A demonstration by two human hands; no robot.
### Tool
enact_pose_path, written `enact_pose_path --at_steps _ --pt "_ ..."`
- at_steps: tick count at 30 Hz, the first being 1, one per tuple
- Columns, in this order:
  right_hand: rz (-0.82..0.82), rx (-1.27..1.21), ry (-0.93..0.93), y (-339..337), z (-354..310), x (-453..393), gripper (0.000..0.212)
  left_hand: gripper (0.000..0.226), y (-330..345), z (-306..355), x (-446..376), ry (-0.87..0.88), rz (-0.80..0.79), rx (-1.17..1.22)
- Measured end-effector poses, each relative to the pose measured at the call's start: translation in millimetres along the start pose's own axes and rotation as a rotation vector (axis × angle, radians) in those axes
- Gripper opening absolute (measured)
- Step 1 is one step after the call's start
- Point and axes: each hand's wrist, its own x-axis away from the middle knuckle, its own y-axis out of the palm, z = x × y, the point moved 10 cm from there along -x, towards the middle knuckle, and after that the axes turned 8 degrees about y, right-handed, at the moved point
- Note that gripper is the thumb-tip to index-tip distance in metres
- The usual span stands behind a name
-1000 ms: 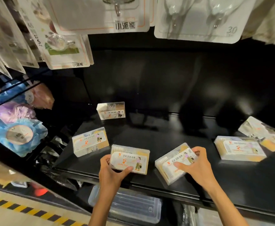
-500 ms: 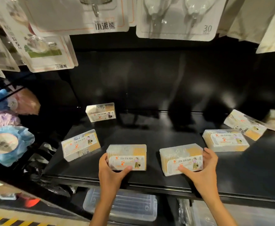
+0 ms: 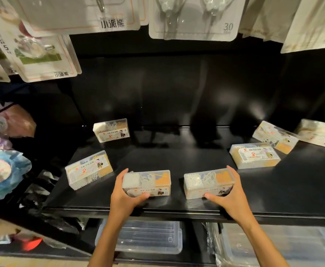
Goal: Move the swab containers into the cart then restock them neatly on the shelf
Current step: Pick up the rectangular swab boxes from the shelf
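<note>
Two clear plastic boxes on my shiny black shelf [image 3: 177, 162]

My left hand [image 3: 123, 197] grips one swab box [image 3: 147, 182] and my right hand [image 3: 231, 197] grips another box [image 3: 207, 183], both standing near the shelf's front edge.

Both forearms reach forward, left hand [image 3: 126, 197] and right hand [image 3: 233, 197] curled (thumbs nearest), each gripping.

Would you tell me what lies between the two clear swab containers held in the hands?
Only bare black shelf, seen in the head view.
</note>
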Motion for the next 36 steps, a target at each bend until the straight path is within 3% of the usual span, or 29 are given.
enact_pose_path --at_steps 7,22,28,36 --pt "-0.031 0.098 0.092 -5 11 -9 0.066 0.069 4 -8 -10 -0.028 -0.052 -0.032" --pt "-0.033 -0.162 0.01 -20 -12 23 0.052 0.063 37 45 -1 0.049 -0.087 0.088" --pt "0.017 -0.349 -0.025 -98 -12 70 0.043 0.053 109 99 21 0.06 -0.198 0.195" --pt "0.303 -0.393 0.074 -285 65 204 0.039 0.041 305 177 148 -0.029 -0.559 0.428"
